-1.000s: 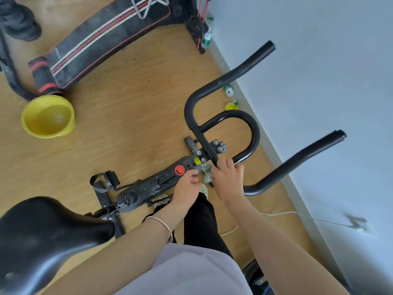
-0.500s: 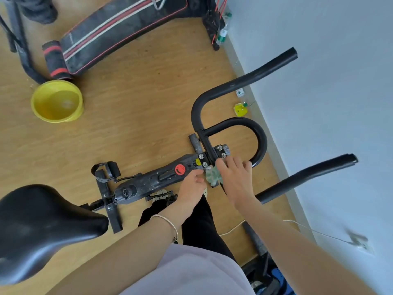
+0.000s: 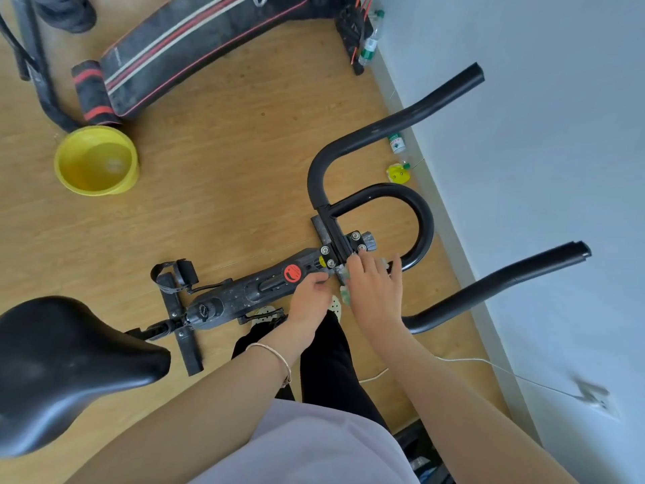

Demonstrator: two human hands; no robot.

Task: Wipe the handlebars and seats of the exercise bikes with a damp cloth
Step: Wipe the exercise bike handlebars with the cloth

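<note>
The black handlebars of the exercise bike spread out toward the wall, with a loop bar in the middle. My right hand lies with fingers spread over a pale green cloth, pressing it on the centre of the handlebars by the bolted clamp. Just left of it, my left hand has its fingers curled and pinches the cloth's edge at the stem. Most of the cloth is hidden under my right hand. The black seat is at the lower left, apart from both hands.
A yellow basin stands on the wooden floor at the left, with a black padded bench behind it. The wall runs close along the right, with small bottles and a white cable at its foot.
My right hand has slid a little to the right along the centre bar with the cloth under it. My left hand stays at the stem. The view has shifted slightly.
</note>
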